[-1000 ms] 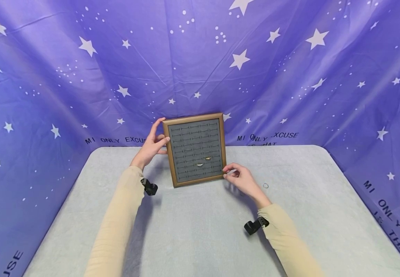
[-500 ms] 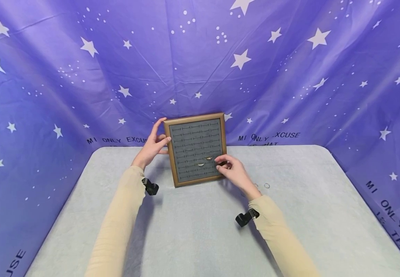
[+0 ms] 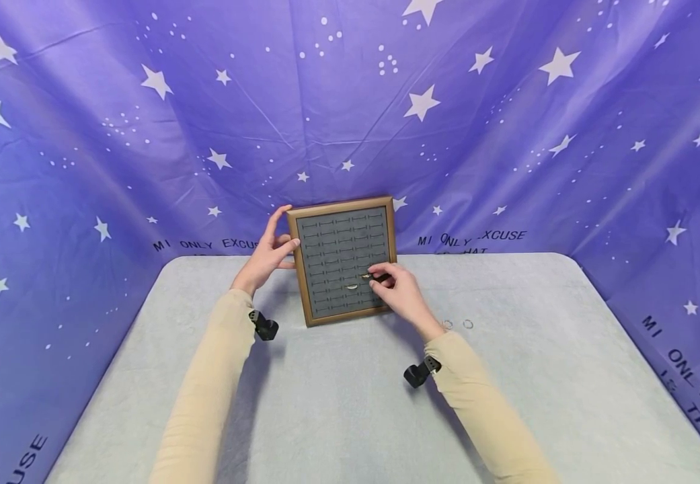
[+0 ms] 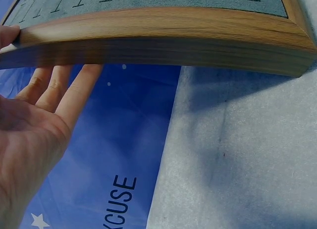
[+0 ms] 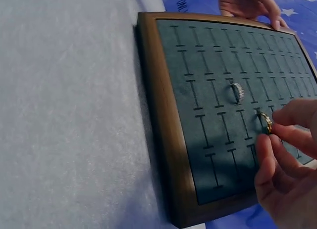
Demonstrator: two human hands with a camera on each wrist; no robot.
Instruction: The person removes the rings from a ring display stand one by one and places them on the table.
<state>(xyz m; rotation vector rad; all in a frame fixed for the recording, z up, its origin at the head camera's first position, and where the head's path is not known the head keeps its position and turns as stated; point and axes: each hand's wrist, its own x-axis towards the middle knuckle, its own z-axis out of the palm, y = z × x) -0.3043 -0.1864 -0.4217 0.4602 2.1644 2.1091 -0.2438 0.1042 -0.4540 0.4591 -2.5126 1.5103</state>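
Note:
A wooden-framed ring display board (image 3: 341,322) with a dark grey slotted pad stands propped up at the back of the table. My left hand (image 3: 263,261) grips its left edge, thumb on the front; in the left wrist view, fingers (image 4: 79,92) reach behind the wooden frame (image 4: 163,28). A gold ring (image 5: 265,121) sits in one slot, with my right hand (image 5: 290,164) pinching at its exposed band. In the head view, the right hand (image 3: 403,294) partly covers the pad's lower right. A silver ring (image 5: 238,93) stands in a neighbouring slot.
Two loose rings, one (image 3: 468,324) to the right of the other (image 3: 448,325), lie on the grey table (image 3: 337,403) by the right wrist. A purple star-printed curtain (image 3: 350,101) hangs close behind the board.
My right hand has moved left and up from the board's lower right edge to the gold ring. The left hand and the board have stayed in place.

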